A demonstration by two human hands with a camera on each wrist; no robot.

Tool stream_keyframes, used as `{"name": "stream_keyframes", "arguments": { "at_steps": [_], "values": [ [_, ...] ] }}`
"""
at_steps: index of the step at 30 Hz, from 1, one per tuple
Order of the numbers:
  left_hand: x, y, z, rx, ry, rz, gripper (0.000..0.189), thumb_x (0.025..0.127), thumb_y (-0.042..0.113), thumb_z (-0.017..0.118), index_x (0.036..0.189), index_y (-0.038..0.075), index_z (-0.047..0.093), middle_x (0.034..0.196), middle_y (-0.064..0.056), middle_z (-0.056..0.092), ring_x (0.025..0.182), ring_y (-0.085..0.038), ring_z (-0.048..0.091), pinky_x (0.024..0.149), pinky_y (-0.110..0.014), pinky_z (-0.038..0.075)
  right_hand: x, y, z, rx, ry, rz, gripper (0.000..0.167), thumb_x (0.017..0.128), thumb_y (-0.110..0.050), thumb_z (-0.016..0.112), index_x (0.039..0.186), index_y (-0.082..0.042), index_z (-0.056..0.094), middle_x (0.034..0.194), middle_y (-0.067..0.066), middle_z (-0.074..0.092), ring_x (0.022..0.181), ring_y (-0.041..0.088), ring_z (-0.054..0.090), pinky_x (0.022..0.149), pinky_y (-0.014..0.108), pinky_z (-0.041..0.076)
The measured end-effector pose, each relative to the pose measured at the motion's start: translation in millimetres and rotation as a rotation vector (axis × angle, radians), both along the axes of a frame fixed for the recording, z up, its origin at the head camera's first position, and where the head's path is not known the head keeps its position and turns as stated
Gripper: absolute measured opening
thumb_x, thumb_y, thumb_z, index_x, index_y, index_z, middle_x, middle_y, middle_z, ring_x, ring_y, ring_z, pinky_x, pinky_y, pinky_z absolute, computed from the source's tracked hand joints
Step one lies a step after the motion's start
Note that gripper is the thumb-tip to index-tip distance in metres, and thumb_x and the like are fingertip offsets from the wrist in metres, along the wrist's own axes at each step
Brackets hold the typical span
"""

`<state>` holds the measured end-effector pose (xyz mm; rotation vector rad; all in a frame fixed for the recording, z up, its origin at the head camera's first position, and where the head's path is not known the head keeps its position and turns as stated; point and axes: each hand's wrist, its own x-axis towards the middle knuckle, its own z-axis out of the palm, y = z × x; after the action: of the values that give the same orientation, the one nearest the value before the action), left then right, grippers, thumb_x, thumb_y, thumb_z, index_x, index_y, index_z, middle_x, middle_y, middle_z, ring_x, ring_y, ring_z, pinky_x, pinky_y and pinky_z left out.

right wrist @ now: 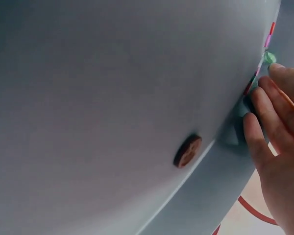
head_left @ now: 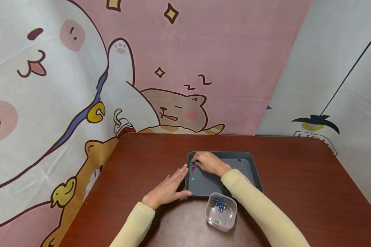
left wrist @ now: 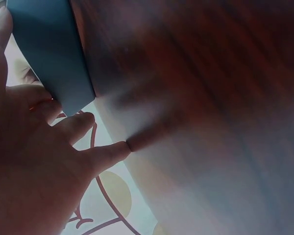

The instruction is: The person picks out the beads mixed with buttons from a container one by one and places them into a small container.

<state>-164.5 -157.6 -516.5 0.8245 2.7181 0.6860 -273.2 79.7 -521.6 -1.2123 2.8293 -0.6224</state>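
The brown tabletop [head_left: 296, 178] carries everything, and on it sits the grey tray [head_left: 225, 155], which I steady so it does not slide while I work inside it: my left hand [head_left: 168, 188] lies flat on the wood with its fingers straight and together, their tips against the tray's left wall and the thumb along its near corner. My right hand [head_left: 208, 162] reaches over the tray to its far left corner, wrist bent down, fingers [right wrist: 264, 112] curled close on the small coloured beads [head_left: 193, 168] gathered there; whether they already pinch one I cannot tell. A brown bead [right wrist: 187, 151] lies apart on the tray floor. Just in front of the tray stands the clear plastic cup [head_left: 232, 219], a few beads in its bottom, near my right forearm.
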Motion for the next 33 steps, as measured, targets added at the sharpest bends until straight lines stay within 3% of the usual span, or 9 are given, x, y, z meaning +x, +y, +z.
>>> {"name": "stream_keyframes", "arguments": {
  "at_steps": [8,18,25,33],
  "values": [
    [1.0,0.4,0.5,0.001,-0.009,0.010,0.094,0.098,0.059,0.064,0.167,0.012,0.019,0.174,0.002,0.009,0.157,-0.027,0.020,0.117,-0.065,0.028,2.6,9.4,6.7,-0.063,0.019,-0.002,0.019,0.100,-0.008,0.070,0.117,-0.007,0.077,0.118,0.006,0.072,0.111,0.023,0.069,0.098,0.044,0.054],
    [0.7,0.3,0.9,-0.007,-0.005,0.011,0.096,0.097,0.062,0.062,0.167,0.012,0.019,0.174,0.003,0.009,0.157,-0.027,0.021,0.116,-0.066,0.029,12.3,27.0,32.7,-0.125,0.010,-0.070,0.022,0.100,-0.010,0.070,0.121,-0.006,0.075,0.124,0.008,0.072,0.115,0.026,0.069,0.097,0.045,0.055],
    [1.1,1.1,3.0,-0.015,-0.005,0.010,0.095,0.098,0.062,0.062,0.167,0.013,0.019,0.174,0.003,0.009,0.158,-0.025,0.019,0.117,-0.065,0.029,24.7,41.1,52.3,-0.151,0.040,-0.077,0.024,0.100,-0.011,0.071,0.122,-0.006,0.075,0.125,0.007,0.071,0.116,0.026,0.068,0.096,0.046,0.055],
    [1.1,1.2,2.1,-0.018,-0.006,0.013,0.095,0.098,0.060,0.063,0.167,0.012,0.019,0.174,0.002,0.010,0.157,-0.027,0.020,0.117,-0.065,0.028,45.1,53.1,60.5,-0.166,0.078,-0.085,0.023,0.101,-0.018,0.071,0.123,-0.012,0.075,0.126,0.003,0.071,0.117,0.021,0.067,0.096,0.044,0.055]
  ]
}}
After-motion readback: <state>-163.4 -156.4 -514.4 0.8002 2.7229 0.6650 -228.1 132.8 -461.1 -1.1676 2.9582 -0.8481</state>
